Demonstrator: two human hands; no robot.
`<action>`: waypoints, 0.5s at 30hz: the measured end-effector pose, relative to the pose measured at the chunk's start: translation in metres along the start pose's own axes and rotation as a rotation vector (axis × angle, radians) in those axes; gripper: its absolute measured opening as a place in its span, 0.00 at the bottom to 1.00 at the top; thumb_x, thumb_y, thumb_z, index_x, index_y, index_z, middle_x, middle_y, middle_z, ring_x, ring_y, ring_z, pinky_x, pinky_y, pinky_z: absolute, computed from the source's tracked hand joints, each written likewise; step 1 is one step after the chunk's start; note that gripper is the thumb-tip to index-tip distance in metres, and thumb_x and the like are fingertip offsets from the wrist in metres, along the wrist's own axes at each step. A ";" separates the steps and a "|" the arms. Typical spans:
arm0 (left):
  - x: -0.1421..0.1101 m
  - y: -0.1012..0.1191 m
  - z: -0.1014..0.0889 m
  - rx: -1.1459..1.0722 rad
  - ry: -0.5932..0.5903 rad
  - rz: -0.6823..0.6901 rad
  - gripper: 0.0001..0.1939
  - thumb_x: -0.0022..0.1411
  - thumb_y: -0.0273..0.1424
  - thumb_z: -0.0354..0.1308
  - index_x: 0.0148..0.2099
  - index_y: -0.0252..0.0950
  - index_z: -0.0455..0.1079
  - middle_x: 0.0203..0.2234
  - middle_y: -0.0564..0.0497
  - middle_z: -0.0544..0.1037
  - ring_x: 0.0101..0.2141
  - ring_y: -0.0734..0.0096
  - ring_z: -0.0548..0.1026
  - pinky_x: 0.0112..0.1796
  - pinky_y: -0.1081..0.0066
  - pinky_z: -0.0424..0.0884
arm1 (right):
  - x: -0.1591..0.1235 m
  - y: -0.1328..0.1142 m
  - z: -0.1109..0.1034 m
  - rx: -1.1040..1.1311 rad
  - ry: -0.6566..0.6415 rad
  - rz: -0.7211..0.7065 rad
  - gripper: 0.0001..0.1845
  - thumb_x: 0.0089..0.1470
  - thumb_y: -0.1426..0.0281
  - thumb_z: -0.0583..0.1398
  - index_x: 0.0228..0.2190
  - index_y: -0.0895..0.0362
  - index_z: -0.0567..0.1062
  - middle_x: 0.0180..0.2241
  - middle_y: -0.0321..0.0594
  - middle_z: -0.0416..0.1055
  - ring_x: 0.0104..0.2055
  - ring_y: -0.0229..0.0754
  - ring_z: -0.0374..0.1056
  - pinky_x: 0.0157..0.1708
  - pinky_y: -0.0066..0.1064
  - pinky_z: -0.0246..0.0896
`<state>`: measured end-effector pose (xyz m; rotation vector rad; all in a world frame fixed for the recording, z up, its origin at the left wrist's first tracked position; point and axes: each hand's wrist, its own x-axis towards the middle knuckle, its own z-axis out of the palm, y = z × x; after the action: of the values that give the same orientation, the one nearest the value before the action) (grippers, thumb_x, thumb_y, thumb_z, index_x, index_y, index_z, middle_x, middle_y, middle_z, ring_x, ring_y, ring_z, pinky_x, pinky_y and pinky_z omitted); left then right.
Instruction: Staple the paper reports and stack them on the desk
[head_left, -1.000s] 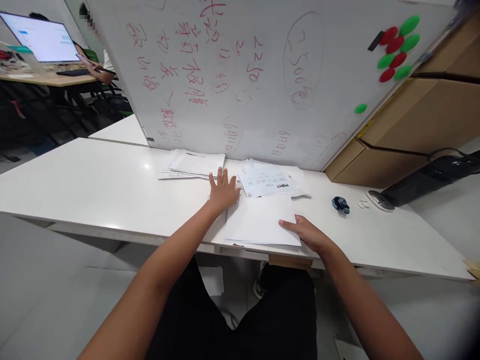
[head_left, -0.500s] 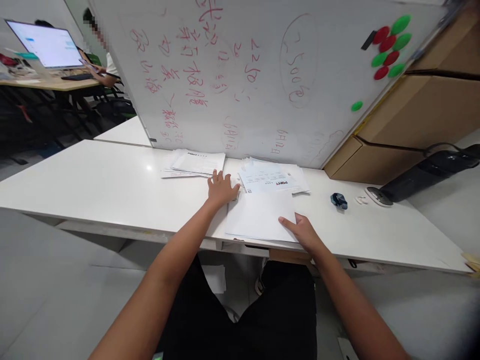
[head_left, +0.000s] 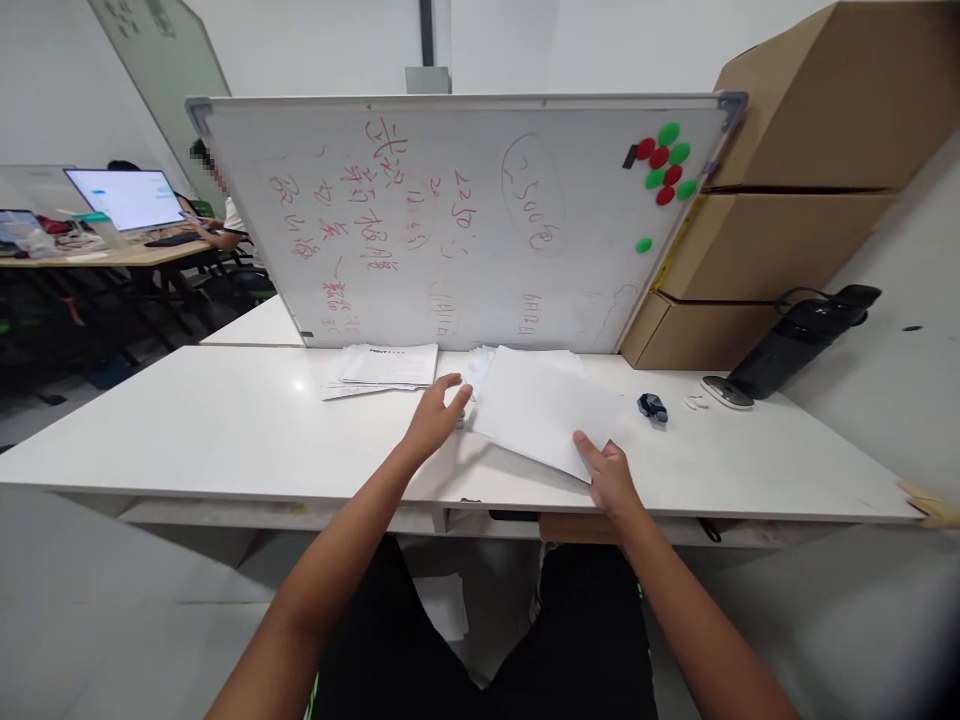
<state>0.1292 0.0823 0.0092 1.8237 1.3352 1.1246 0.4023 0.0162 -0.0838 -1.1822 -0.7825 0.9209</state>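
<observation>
My right hand [head_left: 611, 473] grips the near right corner of some blank white paper [head_left: 544, 405], thumb on top. The paper is tilted, lifted off the white table [head_left: 247, 420], and covers most of a printed paper pile [head_left: 478, 365] behind it. My left hand [head_left: 435, 415] is just left of the paper, thumb and fingers apart, holding nothing. Beside its thumb sits a small greyish object [head_left: 460, 422], mostly hidden. Further left and back lies another pile of printed sheets [head_left: 394, 366].
A whiteboard [head_left: 465, 220] with red writing and magnets stands along the back. Cardboard boxes [head_left: 780, 245] are stacked at right. In front are a black bottle [head_left: 799, 345], a mouse [head_left: 727, 392], white earbuds [head_left: 696, 402] and a dark blue object [head_left: 652, 408]. A person [head_left: 225, 225] sits far left.
My right hand has raised the blank paper and shifted it back over the printed pile. My left hand has turned and drawn slightly left. The camera view has tilted up.
</observation>
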 end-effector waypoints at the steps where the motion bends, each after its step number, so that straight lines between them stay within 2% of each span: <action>1: 0.000 0.002 0.001 -0.117 -0.109 -0.058 0.26 0.63 0.48 0.51 0.57 0.38 0.65 0.55 0.44 0.70 0.54 0.58 0.68 0.52 0.62 0.65 | 0.001 0.001 0.000 0.010 -0.038 0.018 0.26 0.44 0.55 0.68 0.42 0.58 0.76 0.46 0.44 0.76 0.52 0.51 0.69 0.54 0.42 0.64; 4: -0.002 0.003 0.008 -0.409 -0.407 -0.219 0.26 0.58 0.47 0.58 0.51 0.35 0.69 0.48 0.42 0.76 0.46 0.58 0.74 0.45 0.63 0.71 | 0.004 0.005 -0.002 -0.020 -0.114 0.061 0.27 0.41 0.54 0.69 0.40 0.58 0.76 0.45 0.44 0.77 0.51 0.51 0.69 0.54 0.42 0.63; 6: -0.008 0.000 0.014 -0.474 -0.481 -0.300 0.24 0.54 0.47 0.62 0.45 0.32 0.72 0.41 0.42 0.79 0.40 0.59 0.77 0.40 0.64 0.72 | 0.005 0.005 -0.003 -0.053 -0.130 0.078 0.28 0.42 0.53 0.68 0.41 0.58 0.76 0.45 0.43 0.76 0.50 0.50 0.70 0.53 0.41 0.64; 7: -0.011 -0.002 0.017 -0.476 -0.467 -0.322 0.24 0.52 0.47 0.63 0.42 0.32 0.72 0.38 0.43 0.79 0.38 0.60 0.77 0.38 0.64 0.72 | 0.004 0.004 -0.003 -0.074 -0.135 0.071 0.27 0.43 0.52 0.68 0.41 0.57 0.76 0.46 0.43 0.76 0.49 0.49 0.70 0.52 0.40 0.64; 9: -0.013 -0.006 0.016 -0.469 -0.374 -0.335 0.25 0.50 0.49 0.63 0.40 0.31 0.73 0.34 0.44 0.80 0.33 0.61 0.77 0.34 0.65 0.72 | 0.002 0.000 -0.002 -0.135 -0.164 0.035 0.26 0.46 0.51 0.65 0.41 0.57 0.76 0.43 0.42 0.77 0.46 0.48 0.71 0.48 0.37 0.66; 11: -0.006 -0.010 0.005 -0.474 -0.234 -0.335 0.27 0.47 0.49 0.65 0.39 0.31 0.72 0.32 0.45 0.80 0.31 0.62 0.76 0.32 0.66 0.72 | -0.002 -0.005 0.001 -0.186 -0.218 0.005 0.27 0.51 0.48 0.60 0.42 0.57 0.75 0.36 0.43 0.78 0.38 0.45 0.73 0.41 0.34 0.68; 13: 0.014 -0.015 -0.019 -0.484 -0.074 -0.320 0.28 0.45 0.48 0.66 0.41 0.30 0.72 0.33 0.46 0.79 0.32 0.63 0.76 0.33 0.66 0.73 | -0.005 -0.011 0.005 -0.207 -0.282 -0.005 0.30 0.54 0.46 0.54 0.45 0.58 0.74 0.31 0.43 0.78 0.31 0.42 0.71 0.35 0.33 0.67; 15: 0.042 -0.023 -0.050 -0.442 0.109 -0.277 0.26 0.47 0.44 0.66 0.42 0.30 0.71 0.34 0.47 0.79 0.33 0.66 0.76 0.37 0.66 0.73 | -0.007 -0.015 0.009 -0.217 -0.326 -0.009 0.32 0.56 0.46 0.52 0.46 0.59 0.73 0.30 0.44 0.77 0.28 0.40 0.69 0.32 0.32 0.65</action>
<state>0.0800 0.1289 0.0245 1.2370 1.2328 1.2598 0.3942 0.0115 -0.0680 -1.2298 -1.1726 1.0558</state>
